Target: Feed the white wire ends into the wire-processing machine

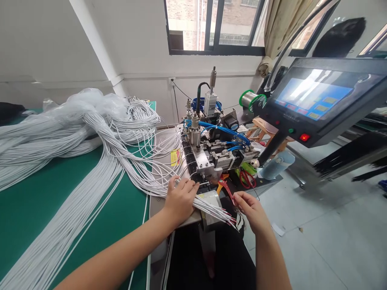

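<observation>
My left hand (180,199) is closed over a bundle of white cables (211,206) at the front of the machine. Their stripped ends, with red tips, fan out to the right of that hand. My right hand (251,210) is raised to the right of these ends, thumb and forefinger pinched together. What lies in that pinch is too small to make out. Just behind the right fingertips are the orange and red handles of a hand tool (223,186). Ahead of both hands stands a bench machine (208,149) with metal cylinders and blue air hoses.
More white cables (75,205) spread over a green table (45,225) on the left, partly under clear plastic. A control screen (314,96) juts out at the right. Red-handled scissors (248,179) and a wire spool (250,99) sit by the machine.
</observation>
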Available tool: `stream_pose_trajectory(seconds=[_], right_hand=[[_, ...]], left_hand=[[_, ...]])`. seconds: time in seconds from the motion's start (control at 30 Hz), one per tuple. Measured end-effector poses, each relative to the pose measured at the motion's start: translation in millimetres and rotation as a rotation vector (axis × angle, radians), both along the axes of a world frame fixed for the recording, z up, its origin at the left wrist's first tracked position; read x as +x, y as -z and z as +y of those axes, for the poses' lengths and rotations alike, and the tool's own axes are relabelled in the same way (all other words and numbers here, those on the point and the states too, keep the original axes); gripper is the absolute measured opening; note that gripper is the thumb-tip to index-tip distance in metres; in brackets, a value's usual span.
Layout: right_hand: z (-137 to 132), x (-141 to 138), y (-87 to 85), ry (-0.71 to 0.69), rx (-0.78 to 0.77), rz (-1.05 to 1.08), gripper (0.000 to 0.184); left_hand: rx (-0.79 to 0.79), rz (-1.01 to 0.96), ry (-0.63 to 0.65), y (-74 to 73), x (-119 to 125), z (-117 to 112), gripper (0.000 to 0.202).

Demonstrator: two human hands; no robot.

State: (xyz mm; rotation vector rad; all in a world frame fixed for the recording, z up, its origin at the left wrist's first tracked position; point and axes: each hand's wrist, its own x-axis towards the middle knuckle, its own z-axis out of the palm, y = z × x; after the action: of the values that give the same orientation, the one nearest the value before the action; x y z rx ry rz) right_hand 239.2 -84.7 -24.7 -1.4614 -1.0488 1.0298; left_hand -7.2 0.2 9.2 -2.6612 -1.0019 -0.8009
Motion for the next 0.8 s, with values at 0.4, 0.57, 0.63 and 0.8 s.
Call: stream_pose_trajectory(seconds=[0.4,0.57,0.63,0.8], right_hand=[[-21.9,-17.8,-38.5,-0.187,0.042,0.109,0.031],[-21.2,-30.5,-37.9,-0.117,0.105,0.199,0.028],[-18.4,-32.8,-33.0,-0.055,0.148,0.188,0.027],[-11.8,-36.3,-21.8,0.037,0.257,0.264,0.026]], left_hand=[[0.148,-0.138,0.221,-7.7,-5.3,-2.6,0.042],[0.134,-0.116,0.273,-2.9,-8.2,-0.2,0.045],[0.14,-0.106,0.294,-3.0,-8.1,-0.4,0.044],[0.142,-0.106,0.331,-12.3,-6.8,-5.6,0.037]])
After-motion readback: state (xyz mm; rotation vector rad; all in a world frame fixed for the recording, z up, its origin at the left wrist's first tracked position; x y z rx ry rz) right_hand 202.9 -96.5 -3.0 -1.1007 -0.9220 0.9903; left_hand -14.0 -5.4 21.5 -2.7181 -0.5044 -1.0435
